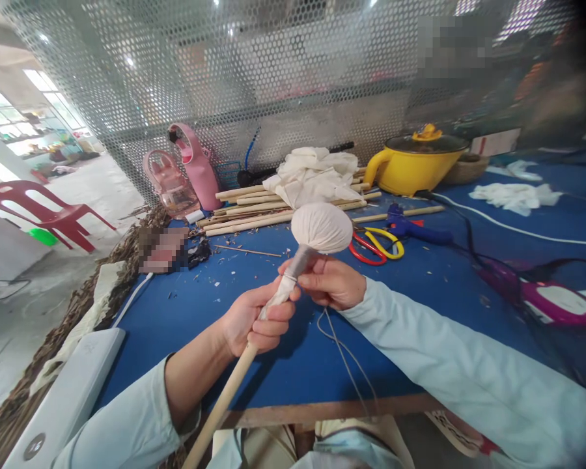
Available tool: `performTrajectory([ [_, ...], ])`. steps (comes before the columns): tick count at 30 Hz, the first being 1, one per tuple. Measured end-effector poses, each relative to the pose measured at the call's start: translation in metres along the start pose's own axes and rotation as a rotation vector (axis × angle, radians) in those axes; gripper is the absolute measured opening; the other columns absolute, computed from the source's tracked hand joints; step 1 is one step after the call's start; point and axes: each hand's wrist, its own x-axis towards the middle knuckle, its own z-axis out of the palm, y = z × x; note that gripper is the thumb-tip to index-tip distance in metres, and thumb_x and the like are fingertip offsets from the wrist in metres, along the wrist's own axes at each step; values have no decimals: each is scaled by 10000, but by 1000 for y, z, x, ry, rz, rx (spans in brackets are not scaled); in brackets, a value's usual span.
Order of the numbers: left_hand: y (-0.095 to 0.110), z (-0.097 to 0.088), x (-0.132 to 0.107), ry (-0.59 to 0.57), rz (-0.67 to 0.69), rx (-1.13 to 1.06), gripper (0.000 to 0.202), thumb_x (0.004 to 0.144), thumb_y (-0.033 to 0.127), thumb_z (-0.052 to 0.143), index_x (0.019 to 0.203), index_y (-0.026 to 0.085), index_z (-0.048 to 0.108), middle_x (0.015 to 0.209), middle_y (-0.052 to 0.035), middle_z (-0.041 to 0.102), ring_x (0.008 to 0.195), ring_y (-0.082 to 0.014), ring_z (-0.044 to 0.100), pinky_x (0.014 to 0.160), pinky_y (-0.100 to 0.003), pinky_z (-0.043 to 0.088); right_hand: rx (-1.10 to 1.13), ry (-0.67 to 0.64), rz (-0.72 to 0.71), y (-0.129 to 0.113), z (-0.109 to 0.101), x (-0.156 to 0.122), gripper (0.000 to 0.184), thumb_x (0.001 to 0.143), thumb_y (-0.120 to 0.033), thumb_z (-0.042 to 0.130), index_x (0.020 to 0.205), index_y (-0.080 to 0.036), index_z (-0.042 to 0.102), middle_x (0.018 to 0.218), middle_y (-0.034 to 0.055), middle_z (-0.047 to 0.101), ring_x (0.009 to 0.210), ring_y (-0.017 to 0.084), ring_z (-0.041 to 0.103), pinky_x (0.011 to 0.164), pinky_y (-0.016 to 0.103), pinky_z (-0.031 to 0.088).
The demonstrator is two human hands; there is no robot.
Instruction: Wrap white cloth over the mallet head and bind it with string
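A wooden stick (224, 394) with a round head covered in gathered white cloth (322, 227) is held tilted over the blue table. Grey string (300, 260) is wound in a tight band around the neck below the head. My left hand (261, 316) is closed around the stick where the cloth tail covers it. At the wound neck, the fingers of my right hand (334, 280) are pinched together on the string. A loose loop of string (339, 342) hangs below that hand toward the table's front edge. The fingertips behind the neck are partly hidden.
Behind the cloth head lie several wooden sticks (254, 212) under crumpled white cloth (317, 172). Scissors (376, 246), a blue glue gun (415, 228) and a yellow pot (415, 166) stand to the right. Pink bottles (198, 166) are at back left. A white power bank-like device (73, 391) sits front left.
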Motion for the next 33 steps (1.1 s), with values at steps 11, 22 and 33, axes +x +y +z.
performTrajectory([
  [11,-2,23,-2,930,654,1478,650,798,484,496,1341,166,333,1265,-142,511,1127,-252,509,902,-376,421,-148,170,19,8,10,4,327,648,-412,682,751,-131,550,373,-108,352,305,29,233,320,199,145],
  [22,-19,31,15,1115,242,1996,265,895,331,341,1054,138,432,749,-83,626,639,-223,631,510,-265,377,-250,326,-113,6,21,1,230,689,-349,641,734,-129,595,654,31,627,632,145,575,614,272,444],
  [33,-2,13,-3,565,412,1078,342,849,528,374,760,198,380,548,70,381,410,-62,385,352,-167,330,-647,368,-351,-6,26,-13,209,794,-291,521,655,-141,567,563,-16,487,539,95,415,519,219,342],
])
